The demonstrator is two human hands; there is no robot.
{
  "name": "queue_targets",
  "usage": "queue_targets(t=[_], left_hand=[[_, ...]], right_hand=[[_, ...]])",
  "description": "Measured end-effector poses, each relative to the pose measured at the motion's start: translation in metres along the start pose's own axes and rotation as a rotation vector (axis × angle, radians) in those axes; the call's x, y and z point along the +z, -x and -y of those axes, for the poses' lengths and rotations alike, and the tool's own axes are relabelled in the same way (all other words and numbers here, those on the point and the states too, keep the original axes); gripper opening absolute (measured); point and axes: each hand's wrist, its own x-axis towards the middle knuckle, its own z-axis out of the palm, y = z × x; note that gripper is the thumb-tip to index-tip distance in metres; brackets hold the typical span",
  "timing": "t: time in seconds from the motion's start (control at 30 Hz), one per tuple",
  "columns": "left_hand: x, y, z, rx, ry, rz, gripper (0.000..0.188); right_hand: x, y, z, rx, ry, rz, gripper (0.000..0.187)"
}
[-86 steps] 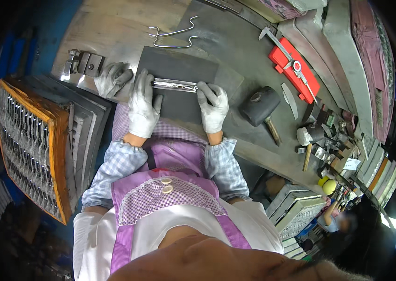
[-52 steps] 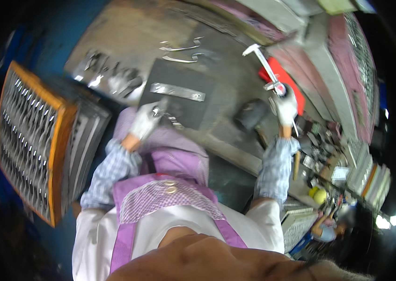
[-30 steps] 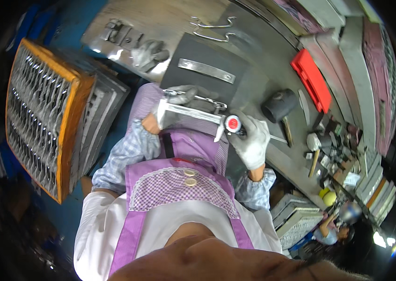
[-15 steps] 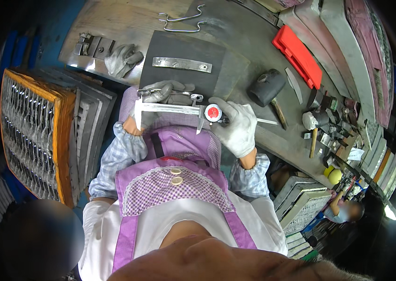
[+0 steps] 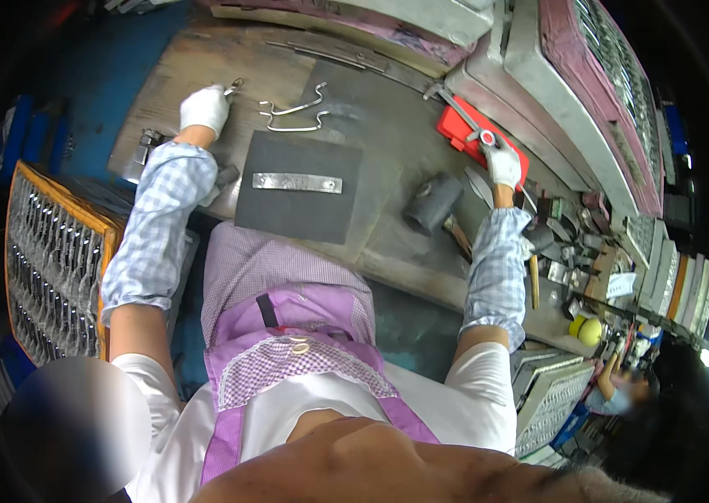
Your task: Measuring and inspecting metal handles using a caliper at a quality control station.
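My left hand (image 5: 205, 111), in a pale work glove, reaches to the far left of the table. Its fingers are closed on a metal part, whose looped shiny end (image 5: 235, 85) sticks out; the rest is hidden by the glove. On the right, my right hand (image 5: 503, 163), also gloved, grips a dial caliper (image 5: 472, 123) with a red dial face. The caliper is over an oblong red case (image 5: 452, 128); whether they touch I cannot tell. Two bent metal rods (image 5: 296, 128) lie beyond a dark square mat (image 5: 287, 218), which bears a flat metal strip (image 5: 297, 182).
A black-headed mallet (image 5: 433, 202) lies right of the mat. Metal blocks (image 5: 147, 147) and a grey glove (image 5: 222, 180) sit near my left forearm. An orange-edged rack of metal parts (image 5: 61, 260) stands at the left. Padded stacks (image 5: 530, 101) line the far right.
My hands have moved apart from in front of my apron: the left with the metal part to the far left, the right with the caliper to the red case. The view has shifted.
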Motion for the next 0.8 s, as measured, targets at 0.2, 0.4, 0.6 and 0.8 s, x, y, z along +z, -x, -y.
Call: queue_targets(t=[0.2, 0.4, 0.6, 0.8], left_hand=[[-0.017, 0.028, -0.043, 0.204, 0.129, -0.052, 0.028], [-0.017, -0.006, -0.089, 0.240, 0.074, 0.354, 0.029], [-0.115, 0.087, -0.052, 0.119, 0.525, 0.089, 0.029], [-0.016, 0.215, -0.064, 0.272, 0.750, -0.088, 0.017]], right_hand=[[-0.024, 0.099, 0.091, -0.259, -0.098, -0.388, 0.045], [0.041, 0.243, 0.088, -0.075, -0.266, -0.425, 0.044], [0.027, 0.259, 0.073, 0.005, 0.006, -0.200, 0.052], [-0.019, 0.229, 0.166, 0.281, -1.027, 0.462, 0.017]])
